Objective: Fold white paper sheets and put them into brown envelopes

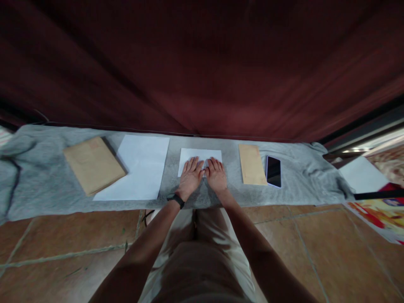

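A small white sheet of paper, seemingly folded, lies in front of me on the grey cloth. Flat on its left part rests my left hand, fingers stretched out, with a dark band on the wrist. My right hand presses flat on the right part, its fingers extended too. The two thumbs come close together near the paper's lower edge. Part of the paper is hidden beneath both hands. To the right lies a single brown envelope, apart from my right hand.
Larger white paper lies on the left, partly under a stack of brown envelopes. A phone sits beside the single envelope. Grey cloth covers the narrow table. A dark red curtain hangs behind it.
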The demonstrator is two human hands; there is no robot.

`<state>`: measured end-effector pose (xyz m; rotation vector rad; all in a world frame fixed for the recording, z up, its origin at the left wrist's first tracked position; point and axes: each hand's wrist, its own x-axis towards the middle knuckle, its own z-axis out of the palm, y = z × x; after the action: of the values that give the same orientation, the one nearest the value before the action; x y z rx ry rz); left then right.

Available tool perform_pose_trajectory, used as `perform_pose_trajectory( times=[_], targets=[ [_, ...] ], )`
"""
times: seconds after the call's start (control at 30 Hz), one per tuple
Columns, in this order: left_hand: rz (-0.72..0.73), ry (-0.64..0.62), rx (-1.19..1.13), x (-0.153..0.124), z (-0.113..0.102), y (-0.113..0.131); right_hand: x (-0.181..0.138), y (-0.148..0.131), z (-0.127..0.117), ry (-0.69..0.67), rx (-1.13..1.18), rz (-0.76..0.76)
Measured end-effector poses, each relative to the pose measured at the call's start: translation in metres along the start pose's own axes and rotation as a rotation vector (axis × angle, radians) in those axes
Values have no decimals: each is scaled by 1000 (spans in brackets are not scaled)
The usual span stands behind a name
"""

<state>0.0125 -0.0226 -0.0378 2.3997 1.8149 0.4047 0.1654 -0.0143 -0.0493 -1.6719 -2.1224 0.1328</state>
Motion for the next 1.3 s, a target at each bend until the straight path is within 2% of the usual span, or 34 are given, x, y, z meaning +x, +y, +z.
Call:
perform_pose_trajectory(
  times=[0.37,0.6,0.77,0.87,1.17,1.3],
  targets=[
    [-25,-1,63,-14,-7,-19,-2,1,2,28,3,-9],
    [96,-6,83,-16,-5,-15,0,-3,0,5,17,11],
    [124,-51,96,-15,-4,-15,-2,-14,3,-82,54,-107],
    [132,-57,107,-16,-6,-14,-4,-14,3,-78,39,-92],
    [121,-54,98,-16,-7,-12,-10,24,-13,13,-36,34],
    [117,-62,117,-15,-6,-11,-11,35,-23,41,-72,140]
  ],
)
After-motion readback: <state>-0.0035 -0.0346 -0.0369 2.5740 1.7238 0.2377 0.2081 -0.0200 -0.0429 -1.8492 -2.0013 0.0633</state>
